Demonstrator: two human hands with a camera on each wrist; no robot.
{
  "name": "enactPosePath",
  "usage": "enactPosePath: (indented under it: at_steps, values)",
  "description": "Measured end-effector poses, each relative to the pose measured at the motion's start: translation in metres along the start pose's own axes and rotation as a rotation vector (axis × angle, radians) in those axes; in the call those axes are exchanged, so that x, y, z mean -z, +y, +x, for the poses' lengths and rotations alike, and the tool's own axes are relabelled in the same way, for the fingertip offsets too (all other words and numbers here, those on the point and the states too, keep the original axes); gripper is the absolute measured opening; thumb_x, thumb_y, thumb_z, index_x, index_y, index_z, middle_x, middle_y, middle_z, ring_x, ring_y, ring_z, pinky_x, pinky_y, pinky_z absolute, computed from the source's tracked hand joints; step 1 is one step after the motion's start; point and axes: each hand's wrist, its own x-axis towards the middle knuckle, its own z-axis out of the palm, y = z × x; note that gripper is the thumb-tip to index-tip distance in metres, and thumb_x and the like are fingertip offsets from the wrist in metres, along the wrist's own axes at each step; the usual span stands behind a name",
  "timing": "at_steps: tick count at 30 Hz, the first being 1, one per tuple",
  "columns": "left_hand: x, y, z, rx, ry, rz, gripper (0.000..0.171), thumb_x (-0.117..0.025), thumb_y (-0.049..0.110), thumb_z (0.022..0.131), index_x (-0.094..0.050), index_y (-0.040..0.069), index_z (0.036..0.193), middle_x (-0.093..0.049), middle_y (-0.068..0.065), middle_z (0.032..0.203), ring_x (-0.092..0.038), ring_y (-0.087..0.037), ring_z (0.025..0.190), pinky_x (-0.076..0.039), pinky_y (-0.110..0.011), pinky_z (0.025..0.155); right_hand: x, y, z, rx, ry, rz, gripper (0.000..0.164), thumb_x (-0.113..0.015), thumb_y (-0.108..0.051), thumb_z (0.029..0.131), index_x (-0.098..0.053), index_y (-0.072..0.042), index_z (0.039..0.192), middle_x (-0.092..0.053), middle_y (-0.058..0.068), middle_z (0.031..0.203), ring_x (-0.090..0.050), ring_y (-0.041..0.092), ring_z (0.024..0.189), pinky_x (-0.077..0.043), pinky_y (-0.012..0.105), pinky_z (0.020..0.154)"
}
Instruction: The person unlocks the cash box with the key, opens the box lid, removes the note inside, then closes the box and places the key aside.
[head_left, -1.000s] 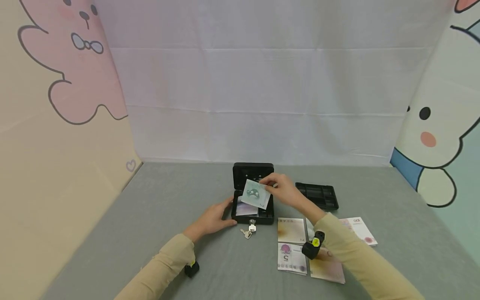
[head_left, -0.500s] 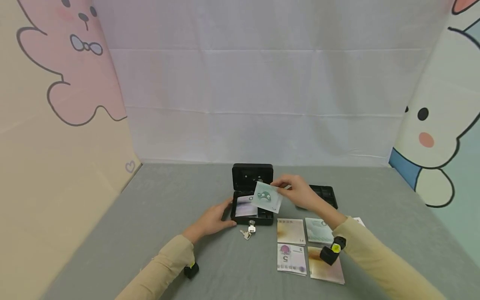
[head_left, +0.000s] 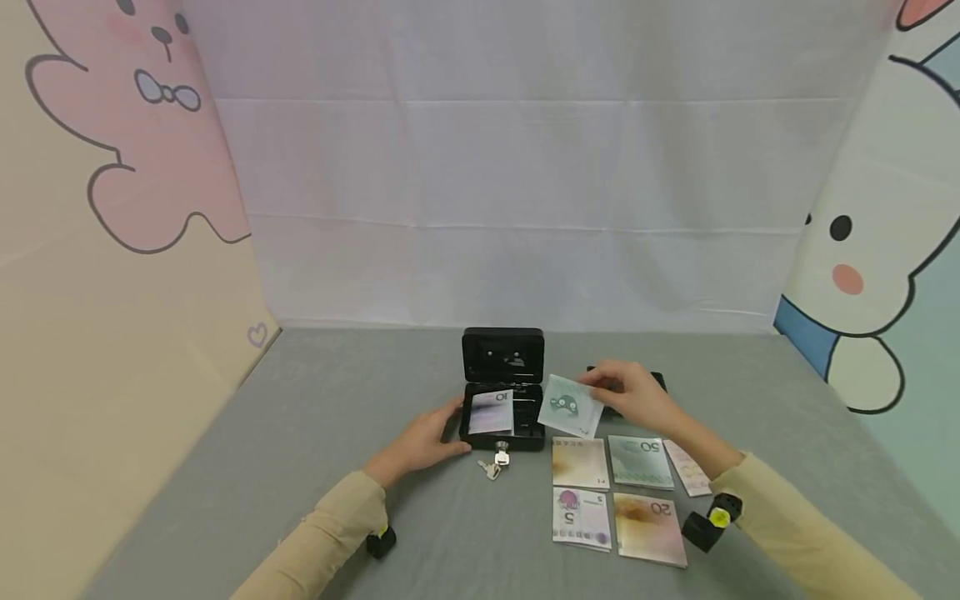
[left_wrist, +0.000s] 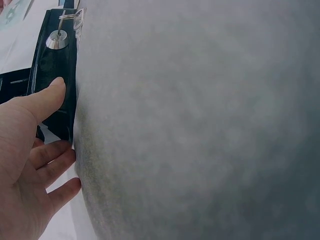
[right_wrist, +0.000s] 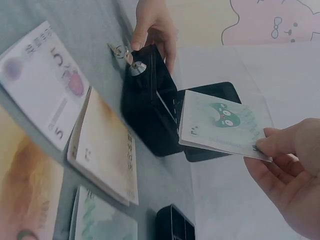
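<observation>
A black cash box (head_left: 527,440) stands with its lid (head_left: 502,354) up and a key in its front lock (left_wrist: 57,39). My left hand (head_left: 423,437) grips its left front corner, thumb on the front face and the other fingers round the side. Inside the box lies a purple play banknote stack marked 10 (head_left: 491,412). My right hand (head_left: 633,396) pinches a thin stack of pale green play banknotes (right_wrist: 220,122) by one edge, thumb on top. In the head view these notes hang in the air just right of the box, above the laid-out stacks.
Stacks of play banknotes lie at the right front: brownish (head_left: 581,462), purple 5 (head_left: 582,518), green 50 (head_left: 640,461), orange 20 (head_left: 649,530) and pink (head_left: 686,468). A black compartment tray (right_wrist: 176,227) sits behind the right hand. Keys (head_left: 491,469) hang before the box.
My right hand has carried the green banknotes from over the cash box to its right, uncovering the purple notes inside. The left hand has stayed at the box.
</observation>
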Motion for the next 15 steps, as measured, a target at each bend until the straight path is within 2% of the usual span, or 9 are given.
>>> enactPosePath:
  at_steps: [6, 15]
  values:
    - [0.0, 0.002, 0.0, 0.014, -0.003, -0.002, 0.078, -0.069, 0.029, 0.08, -0.029, 0.0, 0.14, -0.05, -0.017, 0.129, -0.047, -0.029, 0.118, -0.039, -0.044, 0.096, 0.011, 0.007, -0.017, 0.058, 0.014, -0.004, 0.016, -0.059, 0.006, 0.083, -0.066, 0.002, 0.097, -0.064, 0.011, 0.089, -0.061, 0.013, 0.076, -0.052, 0.024, 0.063]
    - [0.0, 0.002, 0.001, -0.002, 0.008, -0.017, 0.077, -0.069, 0.028, 0.08, -0.03, -0.002, 0.139, -0.049, -0.018, 0.13, -0.047, -0.03, 0.119, -0.039, -0.043, 0.097, 0.031, 0.01, -0.043, 0.033, 0.015, -0.034, 0.017, -0.058, 0.007, 0.083, -0.066, 0.001, 0.097, -0.063, 0.011, 0.09, -0.058, 0.005, 0.075, -0.05, 0.022, 0.061]
